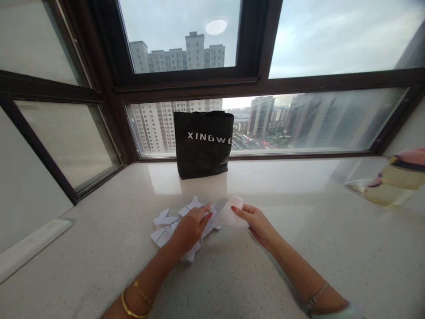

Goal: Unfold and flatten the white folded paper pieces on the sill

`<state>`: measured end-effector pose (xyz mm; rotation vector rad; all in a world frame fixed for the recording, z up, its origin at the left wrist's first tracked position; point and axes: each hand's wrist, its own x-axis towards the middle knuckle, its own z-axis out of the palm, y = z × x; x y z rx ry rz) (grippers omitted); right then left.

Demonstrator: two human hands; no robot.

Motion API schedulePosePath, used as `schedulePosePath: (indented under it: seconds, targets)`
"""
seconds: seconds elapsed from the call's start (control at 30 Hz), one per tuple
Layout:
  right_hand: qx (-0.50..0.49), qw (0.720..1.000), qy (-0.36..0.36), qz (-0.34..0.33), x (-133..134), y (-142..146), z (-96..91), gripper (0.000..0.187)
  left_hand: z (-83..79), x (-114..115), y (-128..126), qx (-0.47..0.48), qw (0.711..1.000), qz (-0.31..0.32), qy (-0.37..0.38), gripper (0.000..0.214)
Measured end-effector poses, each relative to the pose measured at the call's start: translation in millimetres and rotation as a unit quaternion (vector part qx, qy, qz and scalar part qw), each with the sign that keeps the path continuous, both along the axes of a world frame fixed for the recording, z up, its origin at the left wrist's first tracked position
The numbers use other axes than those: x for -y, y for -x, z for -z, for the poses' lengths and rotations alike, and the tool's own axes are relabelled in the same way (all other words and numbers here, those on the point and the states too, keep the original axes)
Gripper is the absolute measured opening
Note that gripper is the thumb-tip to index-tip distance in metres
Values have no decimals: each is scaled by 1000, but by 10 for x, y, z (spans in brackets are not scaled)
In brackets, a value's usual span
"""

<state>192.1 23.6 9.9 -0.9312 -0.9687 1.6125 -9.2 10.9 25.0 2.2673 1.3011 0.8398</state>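
Note:
My right hand (255, 221) pinches a thin white piece of paper (229, 215) between thumb and fingers, a little right of the pile. A loose heap of torn white paper scraps (164, 230) lies on the pale speckled countertop (252, 283). Over this heap is my left hand (192, 223), its thumb and fingers apart. The fingertips point toward the held paper without visibly gripping anything. Part of the heap is hidden beneath my left hand.
Behind the heap a black bag (204, 150) with white lettering stands upright by the window. A yellowish bottle with a pink lid (398, 177) is at the far right. Along the left edge lies a long white object (33, 243). Dark window frames border the counter.

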Motion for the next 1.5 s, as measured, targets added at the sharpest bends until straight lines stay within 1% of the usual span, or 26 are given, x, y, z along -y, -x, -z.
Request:
schedulePosePath:
  seconds: [0.07,0.13,0.17,0.2,0.27,0.33,0.37,0.47,0.5,0.53,0.6,0.67,0.77,0.87,0.97,1.03,1.13,1.27,1.33,1.4,1.5]
  targets:
    - [-2,999,13,37,-15,-13,25,24,30,-65,98,-94,993,-54,-38,55]
    - [-5,997,24,67,-27,-20,45,23,67,-106,161,-170,982,-76,-34,65]
    - [-6,997,27,77,-32,-21,52,23,84,-119,178,-196,977,-83,-25,67]
    - [-7,996,29,85,-35,-19,57,23,97,-128,188,-211,973,-91,-18,65]
    - [-7,995,27,99,-41,-14,65,23,110,-142,193,-217,971,-99,-9,52]
    - [-4,993,23,113,-48,-9,73,25,103,-151,189,-202,973,-111,-20,37]
    - [0,993,20,121,-52,-8,79,25,96,-151,182,-191,973,-123,-38,33]
    - [9,990,11,140,-62,-6,95,27,86,-115,132,-162,965,-171,-114,34]
    - [10,990,8,142,-62,-5,98,27,94,-93,105,-159,964,-171,-129,36]
    - [11,990,7,143,-59,-2,98,27,109,-69,74,-163,965,-158,-135,38]
    - [11,990,12,139,-49,5,94,28,151,-26,15,-176,969,-122,-124,41]
    - [11,991,16,135,-37,12,89,28,189,-7,-22,-182,972,-102,-104,40]
    - [12,991,14,130,-32,14,89,29,192,-28,-13,-156,980,-99,-71,31]
    - [10,990,10,138,-42,8,98,28,135,-73,42,-112,988,-99,-48,24]
    - [9,988,7,151,-52,4,103,28,61,-104,96,-43,989,-121,-78,23]
    - [9,988,5,155,-53,4,104,28,11,-112,129,27,981,-150,-120,24]
    - [9,988,2,157,-54,3,110,29,-59,-113,179,124,959,-187,-173,28]
    - [7,988,-1,155,-62,1,125,30,-116,-125,258,200,936,-216,-195,31]
    - [9,987,2,158,-65,0,131,29,-127,-143,294,211,929,-222,-209,31]
    - [11,988,1,157,-65,2,133,29,-128,-163,311,196,926,-218,-240,31]
    - [12,988,-3,151,-58,6,131,30,-109,-173,280,124,920,-210,-307,34]
